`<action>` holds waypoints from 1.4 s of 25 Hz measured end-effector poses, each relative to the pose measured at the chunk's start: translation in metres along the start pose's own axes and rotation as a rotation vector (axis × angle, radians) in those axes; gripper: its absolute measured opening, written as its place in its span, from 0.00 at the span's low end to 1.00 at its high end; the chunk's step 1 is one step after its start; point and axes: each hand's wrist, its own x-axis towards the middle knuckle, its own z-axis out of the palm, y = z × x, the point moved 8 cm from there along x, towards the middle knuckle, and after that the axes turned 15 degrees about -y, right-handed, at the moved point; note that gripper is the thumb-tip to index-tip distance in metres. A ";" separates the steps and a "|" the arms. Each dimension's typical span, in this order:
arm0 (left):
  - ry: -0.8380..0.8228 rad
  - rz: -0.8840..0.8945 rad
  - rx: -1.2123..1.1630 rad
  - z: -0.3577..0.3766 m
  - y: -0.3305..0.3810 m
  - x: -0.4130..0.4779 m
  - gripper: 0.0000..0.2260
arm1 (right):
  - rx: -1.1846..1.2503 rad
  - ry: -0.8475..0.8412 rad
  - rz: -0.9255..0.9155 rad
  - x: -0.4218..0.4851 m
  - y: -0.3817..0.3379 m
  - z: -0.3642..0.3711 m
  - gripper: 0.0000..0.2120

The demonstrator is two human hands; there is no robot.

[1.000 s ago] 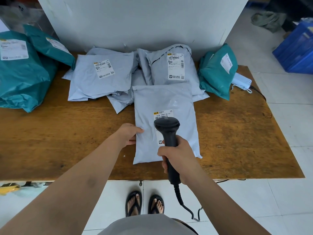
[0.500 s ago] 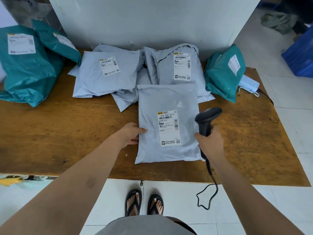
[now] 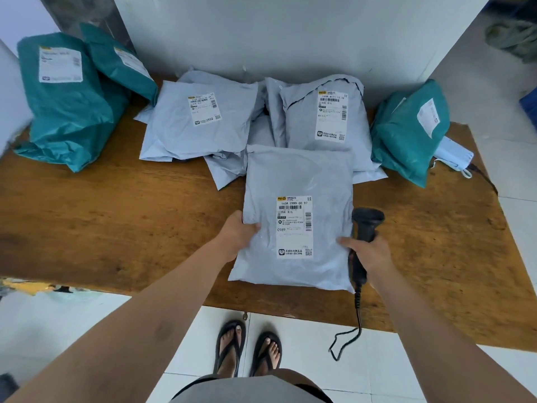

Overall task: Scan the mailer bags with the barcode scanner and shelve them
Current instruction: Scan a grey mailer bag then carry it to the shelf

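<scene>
**Scan judged complete; bag ready to lift**

The left hand (image 3: 236, 232) grips the left edge of the grey mailer bag (image 3: 299, 175), fingers curled round it; the right hand (image 3: 369, 253) holds the scanner (image 3: 366, 225), fingers wrapped round the handle, one fingertip touching the bag's right edge; the bag lies flat at the near middle of the table (image 3: 116, 216), label (image 3: 294, 226) up. One second ago the scanner head covered the label; it now stands clear to the right, so shelving likely follows. More grey bags (image 3: 197, 126) and teal bags (image 3: 64, 106) wait at the far side; no shelf is in view.
</scene>
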 end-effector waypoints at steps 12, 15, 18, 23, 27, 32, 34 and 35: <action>0.329 0.161 0.179 -0.152 0.016 -0.107 0.08 | -0.042 -0.249 -0.359 -0.042 -0.028 0.173 0.22; 0.466 0.153 0.147 -0.207 0.008 -0.136 0.09 | -0.113 -0.359 -0.422 -0.051 -0.051 0.234 0.21; 0.543 0.146 0.106 -0.258 0.004 -0.149 0.13 | -0.156 -0.438 -0.446 -0.057 -0.069 0.286 0.20; 0.555 0.142 0.111 -0.288 0.004 -0.143 0.13 | -0.163 -0.426 -0.407 -0.048 -0.074 0.315 0.20; 0.536 0.218 0.156 -0.273 0.024 -0.141 0.10 | -0.186 -0.398 -0.356 -0.030 -0.062 0.300 0.19; 0.475 0.425 0.441 -0.244 0.101 -0.162 0.07 | -0.383 -0.243 -0.277 -0.007 -0.045 0.259 0.18; 0.482 0.482 0.477 -0.241 0.123 -0.173 0.07 | -0.466 -0.206 -0.251 -0.001 -0.042 0.247 0.19; 0.479 0.519 0.447 -0.239 0.131 -0.179 0.09 | -0.500 -0.195 -0.248 0.001 -0.041 0.244 0.19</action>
